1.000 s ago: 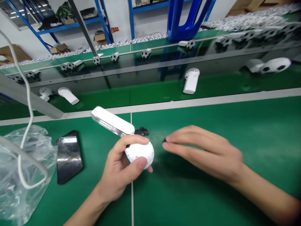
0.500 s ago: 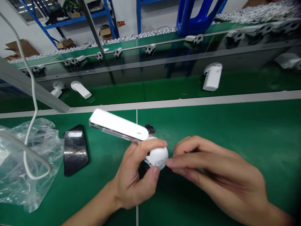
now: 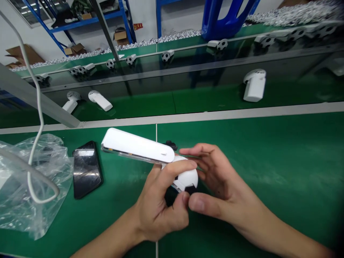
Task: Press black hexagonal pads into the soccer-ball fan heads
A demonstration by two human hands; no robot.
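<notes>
Gripping white device (image 3: 138,145) in left hand (image 3: 161,206), right hand (image 3: 221,184) spread beside

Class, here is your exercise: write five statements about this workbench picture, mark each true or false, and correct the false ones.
1. The left hand holds a white device. True.
2. The right hand grips the phone. False: the right hand is at the device's round end, and the phone lies on the green table.
3. A black patch shows on the round end. True.
4. The plastic bag is bright red. False: the plastic bag is clear.
5. Black pieces lie on the table beyond the device. True.
</notes>
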